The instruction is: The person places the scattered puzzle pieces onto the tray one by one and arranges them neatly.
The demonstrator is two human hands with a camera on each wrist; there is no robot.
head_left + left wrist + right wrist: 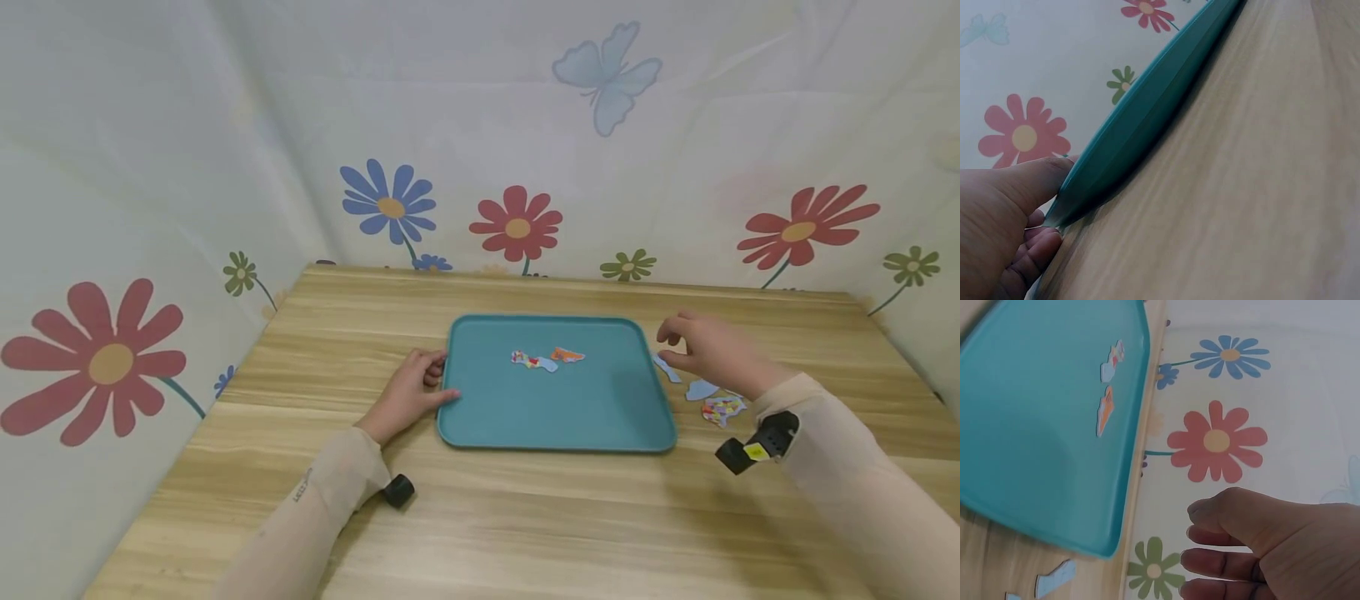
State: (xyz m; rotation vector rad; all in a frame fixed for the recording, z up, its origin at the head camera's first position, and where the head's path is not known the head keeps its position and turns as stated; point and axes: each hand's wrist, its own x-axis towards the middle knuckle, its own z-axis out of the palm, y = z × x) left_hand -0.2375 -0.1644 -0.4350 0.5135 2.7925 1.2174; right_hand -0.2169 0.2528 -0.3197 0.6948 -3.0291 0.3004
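A teal tray [555,417] lies on the wooden table. My left hand [411,390] holds its left rim, the thumb over the edge and the other fingers at the outer side; the left wrist view shows this pinch on the tray edge [1129,131]. On the tray lie a multicoloured and pale blue puzzle piece [543,364] and an orange one [567,355], close together. My right hand [708,350] hovers past the tray's right rim, fingers loosely bent, with nothing visible in them. Below and beside it are a narrow pale blue piece [667,369] and other loose pieces.
Right of the tray lie a wider pale blue piece [701,389] and a colourful patterned piece [723,408], partly by the right wrist. A flower-printed curtain [465,108] hangs behind the wooden table [525,525].
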